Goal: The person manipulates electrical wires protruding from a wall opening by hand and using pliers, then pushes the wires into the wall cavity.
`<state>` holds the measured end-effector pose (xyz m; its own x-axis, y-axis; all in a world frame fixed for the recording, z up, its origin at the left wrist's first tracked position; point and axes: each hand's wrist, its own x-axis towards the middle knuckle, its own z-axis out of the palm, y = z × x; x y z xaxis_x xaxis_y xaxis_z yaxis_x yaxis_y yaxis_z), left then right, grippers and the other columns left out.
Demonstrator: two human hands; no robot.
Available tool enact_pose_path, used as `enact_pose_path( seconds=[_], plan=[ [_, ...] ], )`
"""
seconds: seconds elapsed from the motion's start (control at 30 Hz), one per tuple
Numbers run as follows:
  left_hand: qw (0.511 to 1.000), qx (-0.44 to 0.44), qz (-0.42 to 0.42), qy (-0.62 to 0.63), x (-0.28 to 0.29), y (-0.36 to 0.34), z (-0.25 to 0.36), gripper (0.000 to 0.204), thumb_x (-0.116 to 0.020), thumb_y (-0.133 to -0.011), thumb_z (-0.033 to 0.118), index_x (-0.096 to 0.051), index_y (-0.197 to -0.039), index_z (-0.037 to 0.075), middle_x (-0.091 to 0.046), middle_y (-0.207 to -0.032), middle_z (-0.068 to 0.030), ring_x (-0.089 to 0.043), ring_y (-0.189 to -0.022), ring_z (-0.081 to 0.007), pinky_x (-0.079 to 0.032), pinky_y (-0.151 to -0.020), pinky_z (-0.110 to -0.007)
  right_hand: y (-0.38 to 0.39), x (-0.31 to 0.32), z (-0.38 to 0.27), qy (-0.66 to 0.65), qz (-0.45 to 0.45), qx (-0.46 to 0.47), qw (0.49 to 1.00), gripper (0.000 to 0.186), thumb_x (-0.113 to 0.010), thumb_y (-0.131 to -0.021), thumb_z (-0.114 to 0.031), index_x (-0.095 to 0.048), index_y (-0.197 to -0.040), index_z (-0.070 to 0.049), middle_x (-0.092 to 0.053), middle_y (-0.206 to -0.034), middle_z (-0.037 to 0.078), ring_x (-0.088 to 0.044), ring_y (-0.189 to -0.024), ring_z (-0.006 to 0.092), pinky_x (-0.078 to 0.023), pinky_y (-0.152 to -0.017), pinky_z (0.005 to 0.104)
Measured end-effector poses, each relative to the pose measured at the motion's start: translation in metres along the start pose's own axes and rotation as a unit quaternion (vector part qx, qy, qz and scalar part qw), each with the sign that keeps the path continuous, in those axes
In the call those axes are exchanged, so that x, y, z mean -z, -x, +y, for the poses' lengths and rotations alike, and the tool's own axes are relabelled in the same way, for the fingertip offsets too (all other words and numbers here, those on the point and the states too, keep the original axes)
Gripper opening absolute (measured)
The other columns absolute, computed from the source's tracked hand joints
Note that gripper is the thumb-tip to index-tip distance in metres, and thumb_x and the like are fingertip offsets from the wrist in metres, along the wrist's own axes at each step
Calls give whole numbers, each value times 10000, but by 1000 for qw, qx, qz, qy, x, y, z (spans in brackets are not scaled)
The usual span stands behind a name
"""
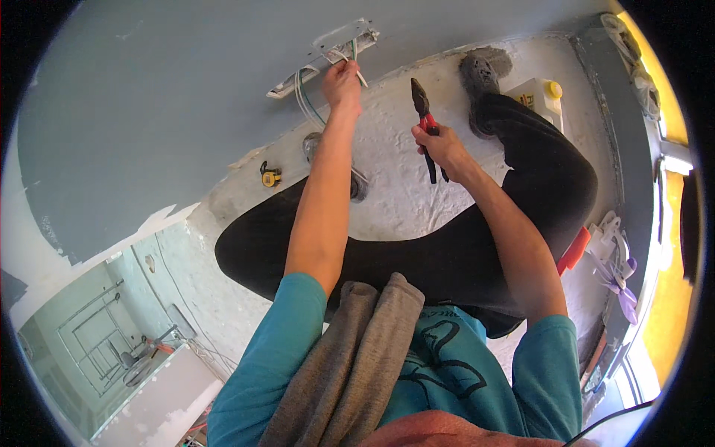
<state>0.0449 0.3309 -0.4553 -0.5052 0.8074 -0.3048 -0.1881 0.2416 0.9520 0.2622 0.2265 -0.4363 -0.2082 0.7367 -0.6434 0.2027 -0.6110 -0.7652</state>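
Note:
My left hand is raised to the grey wall, its fingers closed around thin electrical wires that come out of an opened wall box. White wire ends stick out past the fingers. Beside it, lower on the left, a second wall box has white and green wires hanging from it. In my right hand is a pair of pliers with red and black handles, jaws pointing up toward the wall and apart from the wires. Its handles are gripped near the pivot.
A yellow and black tape measure lies on the floor by the wall. A white jug with a yellow cap stands beyond my right leg. Near the right edge are a red-orange object and a purple-and-white item.

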Motion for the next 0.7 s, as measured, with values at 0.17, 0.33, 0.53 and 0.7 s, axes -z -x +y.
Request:
enact_pose_path(
  seconds=[0.17,0.33,0.53,0.7],
  plan=[
    [991,-84,38,-96,14,-15,-11,209,-671,-940,188,-705,-1013,-5,-691,-880,-58,-617,-764,-138,-473,-679,-277,4,-9,-7,-7,-17,6,1000,323,-663,-964,-364,-623,-998,-46,-599,-831,12,-557,-728,114,-461,-695,288],
    [992,-70,42,-97,2,5,-4,221,-676,-949,223,-708,-980,7,-654,-816,-36,-596,-735,-132,-482,-647,-287,3,-1,-1,0,3,9,1000,321,-676,-955,-331,-629,-1011,-18,-626,-817,38,-576,-716,143,-489,-682,321],
    [997,-23,-66,-42,15,3,4,178,-658,-974,181,-681,-1003,8,-624,-801,4,-574,-697,-97,-499,-590,-273,7,-1,-5,30,-13,11,999,309,-679,-952,-327,-627,-997,-26,-619,-807,33,-576,-715,141,-489,-680,320],
    [994,-73,-27,-72,19,-4,4,150,-674,-956,157,-701,-995,15,-633,-807,11,-574,-733,-87,-446,-632,-240,8,-8,-7,42,-39,19,998,308,-679,-951,-330,-623,-984,-29,-613,-798,28,-576,-711,139,-488,-680,322]
  ],
)
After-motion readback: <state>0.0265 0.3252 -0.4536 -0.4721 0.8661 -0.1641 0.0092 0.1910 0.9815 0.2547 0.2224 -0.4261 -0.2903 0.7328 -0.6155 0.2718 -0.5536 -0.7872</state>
